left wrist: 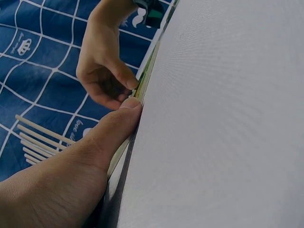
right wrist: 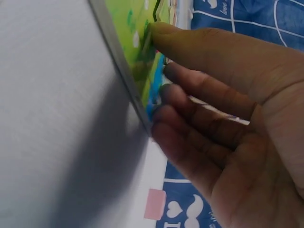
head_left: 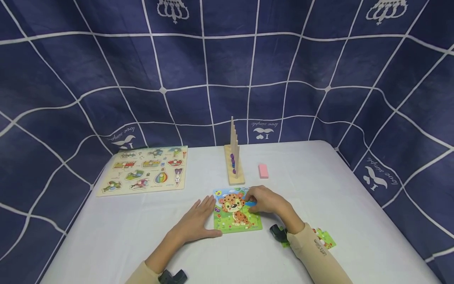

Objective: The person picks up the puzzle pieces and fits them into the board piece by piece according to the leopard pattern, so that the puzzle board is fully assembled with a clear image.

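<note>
Lying at six o'clock from the peg stand [head_left: 237, 180], the puzzle [head_left: 235, 213], likely light and stiff, is best edge-held; the left hand's [head_left: 195, 221] fingers are spread; the right hand's [head_left: 267, 199] pinch cannot be told.

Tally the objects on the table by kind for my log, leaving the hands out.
Puzzles: 2, leopard puzzle and vehicle board
Peg stands: 1, peg stand
Pink blocks: 1, pink block
Total: 4, excluding the partly hidden puzzle part by the right sleeve
</note>
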Motion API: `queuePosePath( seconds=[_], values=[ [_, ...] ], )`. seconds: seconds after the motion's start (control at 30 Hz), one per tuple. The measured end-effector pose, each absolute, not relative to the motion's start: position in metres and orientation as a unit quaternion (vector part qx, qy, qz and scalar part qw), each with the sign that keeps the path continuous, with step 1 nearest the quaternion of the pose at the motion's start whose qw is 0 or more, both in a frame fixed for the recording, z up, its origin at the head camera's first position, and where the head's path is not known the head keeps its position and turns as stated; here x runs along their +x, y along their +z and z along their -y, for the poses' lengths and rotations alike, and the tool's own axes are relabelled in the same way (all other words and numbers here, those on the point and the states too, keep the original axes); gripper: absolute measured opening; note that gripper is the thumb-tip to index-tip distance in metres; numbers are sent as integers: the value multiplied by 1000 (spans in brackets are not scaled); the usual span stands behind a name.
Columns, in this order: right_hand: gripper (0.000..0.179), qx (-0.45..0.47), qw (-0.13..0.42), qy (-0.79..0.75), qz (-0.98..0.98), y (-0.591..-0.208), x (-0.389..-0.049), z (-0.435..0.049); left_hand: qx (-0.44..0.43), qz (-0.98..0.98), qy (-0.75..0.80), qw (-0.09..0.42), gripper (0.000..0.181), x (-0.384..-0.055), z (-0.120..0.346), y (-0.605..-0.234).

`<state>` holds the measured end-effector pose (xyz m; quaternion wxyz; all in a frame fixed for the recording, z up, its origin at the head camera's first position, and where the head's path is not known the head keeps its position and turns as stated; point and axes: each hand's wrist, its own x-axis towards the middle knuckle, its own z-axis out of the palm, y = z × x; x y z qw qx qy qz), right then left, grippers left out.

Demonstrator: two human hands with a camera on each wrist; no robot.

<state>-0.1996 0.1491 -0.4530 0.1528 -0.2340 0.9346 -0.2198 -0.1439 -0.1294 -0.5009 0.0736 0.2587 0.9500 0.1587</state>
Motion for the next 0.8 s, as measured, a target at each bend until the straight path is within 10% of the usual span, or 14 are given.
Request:
queuePosePath(
  seconds=[0.8],
  values=[
    [20, -265, 149, -244, -921, -458, -201, -147, 257, -950, 160, 76, 114, -144, 130, -500]
  ],
)
